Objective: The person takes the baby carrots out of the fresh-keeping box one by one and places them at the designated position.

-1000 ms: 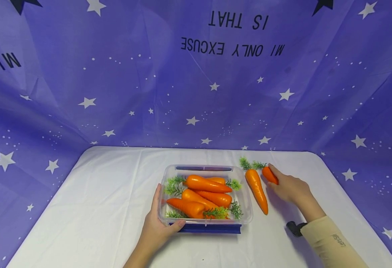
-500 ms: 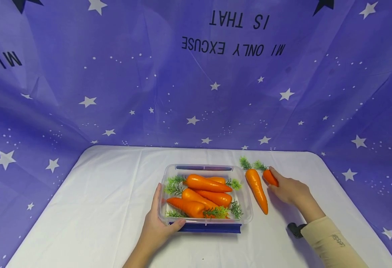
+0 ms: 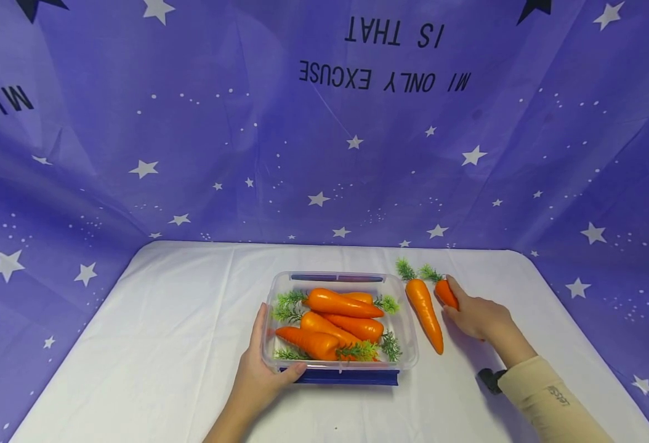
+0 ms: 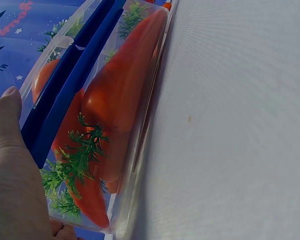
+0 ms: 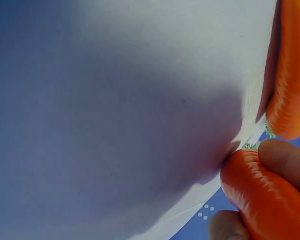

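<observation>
A clear plastic food container [image 3: 410, 332] with a dark blue clip [image 3: 352, 376] along its front side holds several orange carrots [image 3: 345, 303] with green leafy tops. My left hand [image 3: 255, 378] grips its left end, thumb over the front corner and fingers along the left wall. To the right of the container, my right hand [image 3: 479, 314] pinches a carrot [image 3: 447, 294] near its leafy end; most of that carrot is hidden under the hand. In the right wrist view, thumb and finger lie on opposite sides of this carrot [image 5: 270, 195].
Another carrot [image 3: 425, 317] lies on the white tablecloth [image 3: 153, 344] between the container and my right hand. Behind the table hangs a purple star-patterned cloth [image 3: 280, 154]. A black device [image 3: 489, 380] is strapped at my right wrist.
My right hand has drawn the pinched carrot's leafy end very slightly nearer, and a bit of its far end now shows below the hand. The left hand and the container stay put.
</observation>
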`<state>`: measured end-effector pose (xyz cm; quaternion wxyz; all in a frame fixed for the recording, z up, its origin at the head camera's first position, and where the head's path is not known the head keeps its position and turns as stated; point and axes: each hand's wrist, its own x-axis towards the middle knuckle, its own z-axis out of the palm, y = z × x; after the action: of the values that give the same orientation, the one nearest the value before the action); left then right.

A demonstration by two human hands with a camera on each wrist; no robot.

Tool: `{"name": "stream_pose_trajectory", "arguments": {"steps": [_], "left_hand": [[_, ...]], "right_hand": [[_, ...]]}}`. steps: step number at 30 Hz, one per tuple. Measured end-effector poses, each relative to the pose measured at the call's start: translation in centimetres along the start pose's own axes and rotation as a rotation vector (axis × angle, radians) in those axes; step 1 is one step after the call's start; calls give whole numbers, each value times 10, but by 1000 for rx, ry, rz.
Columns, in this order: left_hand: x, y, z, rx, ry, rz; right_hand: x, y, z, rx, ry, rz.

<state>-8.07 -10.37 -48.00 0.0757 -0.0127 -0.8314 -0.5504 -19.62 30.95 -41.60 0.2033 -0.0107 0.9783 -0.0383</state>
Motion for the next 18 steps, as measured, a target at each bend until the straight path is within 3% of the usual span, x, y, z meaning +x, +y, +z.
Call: {"name": "stream_pose_trajectory", "arguments": {"steps": [18], "left_hand": [[0,0,0,-3,5,6]], "right_hand": [[1,0,12,16,-50,26]]}}
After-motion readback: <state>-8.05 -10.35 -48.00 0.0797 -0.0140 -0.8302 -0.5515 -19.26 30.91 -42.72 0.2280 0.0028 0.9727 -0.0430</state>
